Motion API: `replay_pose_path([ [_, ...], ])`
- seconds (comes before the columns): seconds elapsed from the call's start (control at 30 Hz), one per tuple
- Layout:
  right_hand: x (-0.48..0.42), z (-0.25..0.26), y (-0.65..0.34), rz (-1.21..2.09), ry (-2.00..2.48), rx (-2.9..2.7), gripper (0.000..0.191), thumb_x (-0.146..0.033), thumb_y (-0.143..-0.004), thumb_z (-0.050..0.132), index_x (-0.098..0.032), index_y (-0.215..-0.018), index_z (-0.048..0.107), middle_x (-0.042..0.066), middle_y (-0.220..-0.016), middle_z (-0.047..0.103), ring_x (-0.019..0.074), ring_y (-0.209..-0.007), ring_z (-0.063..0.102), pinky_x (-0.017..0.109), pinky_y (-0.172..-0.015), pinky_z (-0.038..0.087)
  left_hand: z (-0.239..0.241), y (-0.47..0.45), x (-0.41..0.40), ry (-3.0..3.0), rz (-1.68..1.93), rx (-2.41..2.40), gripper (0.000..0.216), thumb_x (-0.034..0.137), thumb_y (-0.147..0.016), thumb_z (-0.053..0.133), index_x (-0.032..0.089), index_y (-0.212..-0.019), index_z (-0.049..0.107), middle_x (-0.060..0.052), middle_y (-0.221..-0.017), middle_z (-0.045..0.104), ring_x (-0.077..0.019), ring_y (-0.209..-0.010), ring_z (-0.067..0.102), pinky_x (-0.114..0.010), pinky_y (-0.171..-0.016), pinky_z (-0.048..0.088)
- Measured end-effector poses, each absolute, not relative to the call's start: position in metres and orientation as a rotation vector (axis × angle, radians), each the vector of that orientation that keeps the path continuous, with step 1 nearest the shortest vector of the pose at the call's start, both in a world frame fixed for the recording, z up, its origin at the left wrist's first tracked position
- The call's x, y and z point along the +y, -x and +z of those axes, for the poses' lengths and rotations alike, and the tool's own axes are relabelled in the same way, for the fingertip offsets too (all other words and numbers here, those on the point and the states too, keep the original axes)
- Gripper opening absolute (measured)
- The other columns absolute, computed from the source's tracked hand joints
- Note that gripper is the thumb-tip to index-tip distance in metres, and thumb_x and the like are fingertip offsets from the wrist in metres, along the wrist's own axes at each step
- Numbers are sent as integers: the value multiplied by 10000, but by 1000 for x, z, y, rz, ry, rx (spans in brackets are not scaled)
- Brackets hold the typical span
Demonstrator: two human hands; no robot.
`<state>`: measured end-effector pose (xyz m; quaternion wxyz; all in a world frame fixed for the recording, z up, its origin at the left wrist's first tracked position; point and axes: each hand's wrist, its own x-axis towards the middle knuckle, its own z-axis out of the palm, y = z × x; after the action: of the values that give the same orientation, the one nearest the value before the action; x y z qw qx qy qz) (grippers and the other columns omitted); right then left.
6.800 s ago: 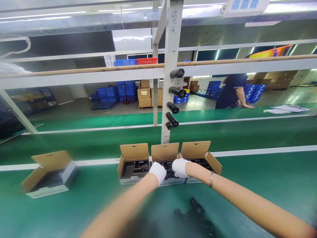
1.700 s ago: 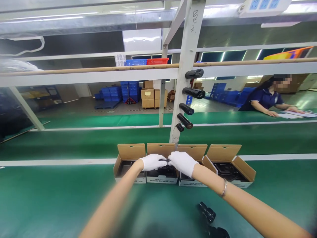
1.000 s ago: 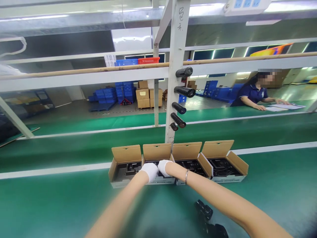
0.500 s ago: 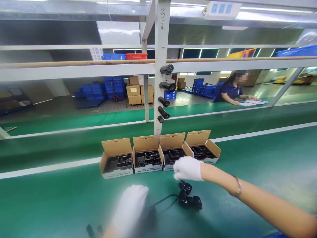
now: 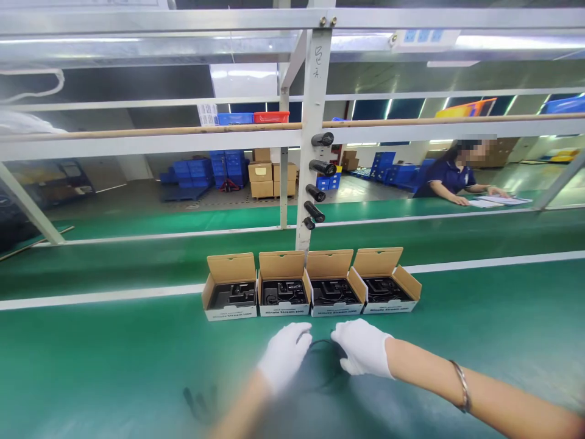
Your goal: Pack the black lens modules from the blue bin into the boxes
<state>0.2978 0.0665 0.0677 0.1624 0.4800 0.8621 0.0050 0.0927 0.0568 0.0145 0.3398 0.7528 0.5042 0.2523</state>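
Your hands, left (image 5: 284,355) and right (image 5: 363,353), seemingly pinch the black cable (image 5: 321,345) (blurred); a loose grip could snag it.

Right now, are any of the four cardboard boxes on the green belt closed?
No, all four cardboard boxes stand in a row on the green belt with their lids folded up and black trays showing inside.
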Motion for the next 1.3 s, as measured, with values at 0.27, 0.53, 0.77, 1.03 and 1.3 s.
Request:
replay_pose_path([
  [0.27, 77, 70, -307, 14, -1267, 2683, 322, -375, -674, 596, -162, -901, 678, 104, -817, 668, 296, -709, 653, 345, -591, 448, 8, -123, 93, -1912, 531, 1065, 313, 378, -882, 418, 237, -1002, 670, -20, -986, 686, -185, -845, 582, -326, -828, 420],
  [0.53, 87, 42, -336, -360, -1399, 2717, 528, -456, -632, 692, -232, -1105, 623, 52, -979, 621, 249, -831, 617, 308, -660, 440, -10, -131, 108, -1586, 444, 1040, 236, 345, -780, 599, 153, -644, 578, 47, -574, 462, -90, -525, 367, -237, -525, 271],
  [0.77, 95, 27, -348, -349, -1462, 2530, 353, -484, -709, 626, -200, -910, 688, 82, -908, 663, 288, -802, 647, 341, -650, 446, 15, -100, 97, -1226, 786, 826, 441, 606, -801, 499, 167, -770, 491, 71, -624, 351, -38, -460, 154, -247, -461, 93],
  [1.03, 90, 100, -312, -373, -1687, 2790, 424, -404, -836, 521, -199, -1193, 620, 90, -1097, 666, 256, -928, 636, 369, -829, 487, 39, -79, 72, -1053, 1087, 722, 390, 524, -868, 493, 135, -840, 502, 51, -651, 402, -20, -457, 211, -239, -454, 105],
  [1.3, 93, 90, -278, -514, -1427, 2913, 223, -308, -789, 565, -261, -979, 672, 19, -950, 683, 200, -844, 651, 282, -753, 486, 38, -98, 60, -1159, 987, 816, 415, 549, -835, 531, 139, -769, 528, 38, -600, 477, -30, -422, 289, -227, -418, 127],
])
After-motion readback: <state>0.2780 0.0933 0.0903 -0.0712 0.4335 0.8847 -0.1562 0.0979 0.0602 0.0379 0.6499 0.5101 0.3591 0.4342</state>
